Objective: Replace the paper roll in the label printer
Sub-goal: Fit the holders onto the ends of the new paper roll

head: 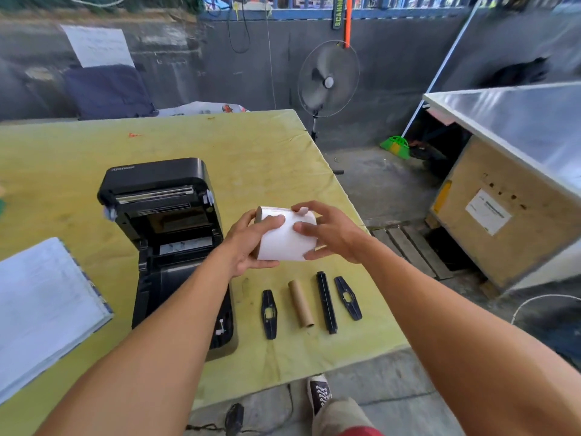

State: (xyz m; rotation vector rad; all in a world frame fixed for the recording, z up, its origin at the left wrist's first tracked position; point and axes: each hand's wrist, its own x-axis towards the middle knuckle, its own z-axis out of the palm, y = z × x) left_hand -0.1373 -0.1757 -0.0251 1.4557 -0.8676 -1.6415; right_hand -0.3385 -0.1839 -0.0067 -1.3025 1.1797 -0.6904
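Note:
A full white paper roll [287, 239] is held in the air above the table, to the right of the printer. My left hand [251, 243] grips its left end and underside. My right hand [330, 231] clasps its right side, with a fingertip on the loose paper tab on top. The black label printer [163, 228] stands on the yellow table with its lid swung up and its paper bay bare. Below my hands lie an empty brown cardboard core [301, 303], a black spindle bar [327, 302] and two flat black roll guides [269, 313] [348, 298].
A white pad of paper [41, 309] lies at the table's left front. The yellow table [251, 146] ends just right of the loose parts. A standing fan [327, 78] is behind, and a wooden crate with a metal top [503, 196] stands to the right. A cable lies on the floor by my shoe.

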